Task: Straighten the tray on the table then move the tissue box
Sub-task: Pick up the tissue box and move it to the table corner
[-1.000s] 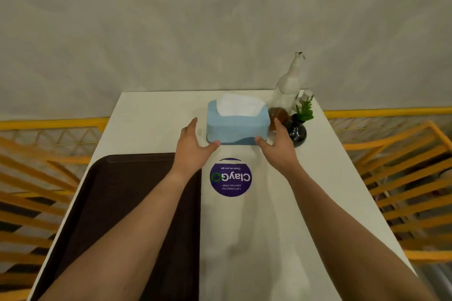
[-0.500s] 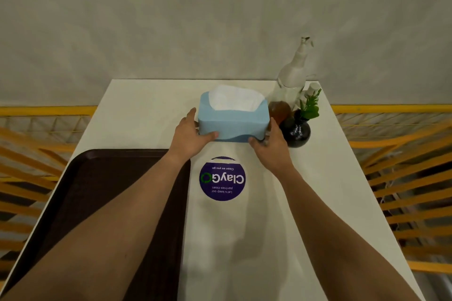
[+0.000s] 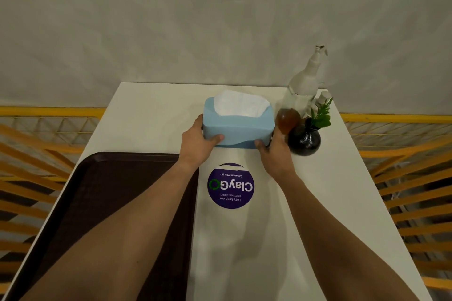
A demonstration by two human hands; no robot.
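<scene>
A light blue tissue box (image 3: 238,127) with white tissue sticking out of its top sits at the far middle of the white table (image 3: 330,203). My left hand (image 3: 199,140) grips its left end, thumb on the front face. My right hand (image 3: 275,149) grips its right end. A dark brown tray (image 3: 97,178) lies on the table's left half, its edges parallel to the table edge, partly hidden under my left forearm.
Just right of the box stand an amber bottle (image 3: 287,120), a black round vase with a green sprig (image 3: 304,140) and a clear spray bottle (image 3: 307,80). A purple round sticker (image 3: 230,186) lies in front of the box. Yellow railings flank the table; a grey wall stands behind.
Both hands have gone from resting in front of the box to clasping its two ends. The view has shifted, and the box sits slightly further from the sticker.
</scene>
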